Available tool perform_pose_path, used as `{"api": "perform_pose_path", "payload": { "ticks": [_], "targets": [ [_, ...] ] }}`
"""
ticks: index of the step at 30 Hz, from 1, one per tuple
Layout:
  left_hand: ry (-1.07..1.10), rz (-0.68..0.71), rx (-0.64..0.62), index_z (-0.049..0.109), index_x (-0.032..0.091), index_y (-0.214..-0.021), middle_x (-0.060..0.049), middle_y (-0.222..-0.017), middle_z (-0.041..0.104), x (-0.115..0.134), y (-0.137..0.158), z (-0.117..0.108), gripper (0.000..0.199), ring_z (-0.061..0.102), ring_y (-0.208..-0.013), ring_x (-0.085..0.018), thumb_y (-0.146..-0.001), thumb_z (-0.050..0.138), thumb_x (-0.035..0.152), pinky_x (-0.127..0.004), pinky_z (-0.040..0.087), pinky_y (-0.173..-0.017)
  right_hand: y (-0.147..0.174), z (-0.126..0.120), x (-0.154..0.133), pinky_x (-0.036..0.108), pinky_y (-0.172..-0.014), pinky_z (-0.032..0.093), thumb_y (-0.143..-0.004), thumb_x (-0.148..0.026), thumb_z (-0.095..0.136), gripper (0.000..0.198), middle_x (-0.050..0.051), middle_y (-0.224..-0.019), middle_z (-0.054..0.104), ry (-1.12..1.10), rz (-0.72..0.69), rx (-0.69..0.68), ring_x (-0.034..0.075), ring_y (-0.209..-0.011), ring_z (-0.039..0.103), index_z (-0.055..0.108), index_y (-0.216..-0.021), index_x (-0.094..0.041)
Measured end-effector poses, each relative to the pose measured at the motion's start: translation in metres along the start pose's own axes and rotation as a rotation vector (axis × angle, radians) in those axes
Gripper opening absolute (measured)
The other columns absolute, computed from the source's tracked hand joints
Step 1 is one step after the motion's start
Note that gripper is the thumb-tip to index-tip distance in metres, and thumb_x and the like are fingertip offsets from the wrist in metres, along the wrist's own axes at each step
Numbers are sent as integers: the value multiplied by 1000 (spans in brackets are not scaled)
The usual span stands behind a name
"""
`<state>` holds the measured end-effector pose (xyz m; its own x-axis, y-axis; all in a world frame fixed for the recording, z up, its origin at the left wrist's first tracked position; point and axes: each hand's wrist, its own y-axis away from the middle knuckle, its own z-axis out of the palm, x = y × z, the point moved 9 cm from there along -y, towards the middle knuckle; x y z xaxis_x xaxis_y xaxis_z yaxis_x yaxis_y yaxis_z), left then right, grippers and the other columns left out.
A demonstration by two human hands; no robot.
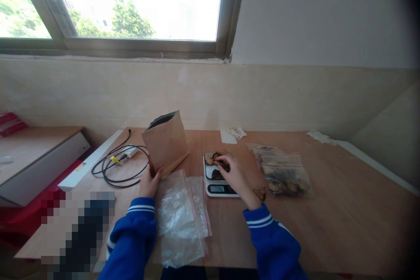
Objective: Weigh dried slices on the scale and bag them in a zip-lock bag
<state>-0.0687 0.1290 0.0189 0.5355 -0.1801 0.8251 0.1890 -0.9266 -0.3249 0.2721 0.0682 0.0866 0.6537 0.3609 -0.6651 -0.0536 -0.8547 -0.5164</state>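
My left hand (151,182) grips the lower left corner of a brown kraft paper bag (166,144), which stands upright with its dark mouth open at the top. My right hand (234,176) is over a white kitchen scale (208,174) with its fingertips pinched on a dried brown slice (216,162). More dried pieces lie on the weighing plate, partly hidden by my fingers. The scale's display (217,189) is lit, but its digits are too small to read. Clear zip bags (179,210) lie flat between my forearms.
Zip bags of dried brown slices (285,175) lie right of the scale, with a loose dried piece (260,193) near my right wrist. A coiled black cable (105,170) with a white adapter (131,152) is at the left. Crumpled tissue (237,133) sits by the wall.
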Motion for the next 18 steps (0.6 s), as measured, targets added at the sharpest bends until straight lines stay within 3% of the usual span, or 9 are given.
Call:
{"api": "perform_pose_path", "payload": {
  "ticks": [4,9,14,18],
  "targets": [
    [15,-2,-27,55,12,-120,-16,-115,66,0,0,2,56,62,-107,-32,-78,58,50,-45,48,-91,-6,6,-2,45,-86,46,-84,-25,55,17,8,-97,65,83,-68,-22,24,-97,57,67,-95,-20],
    [11,-13,-38,54,13,-118,-16,-114,65,0,0,3,53,61,-107,-33,-79,57,49,-46,47,-91,4,-8,5,43,-87,45,-87,-19,48,22,8,-99,63,57,-27,46,23,-97,57,66,-99,-20],
    [45,-7,-9,52,13,-115,-16,-111,63,1,0,2,51,61,-104,-31,-78,59,48,-45,48,-89,40,-35,21,41,-86,45,-89,-19,43,23,8,-96,61,31,1,168,23,-95,58,65,-95,-20],
    [129,31,15,47,15,-110,-11,-103,60,3,1,1,49,62,-93,-25,-75,62,46,-41,51,-82,81,-57,45,45,-88,42,-90,-20,43,23,9,-98,59,229,44,231,25,-97,55,65,-93,-21]
  ]
}}
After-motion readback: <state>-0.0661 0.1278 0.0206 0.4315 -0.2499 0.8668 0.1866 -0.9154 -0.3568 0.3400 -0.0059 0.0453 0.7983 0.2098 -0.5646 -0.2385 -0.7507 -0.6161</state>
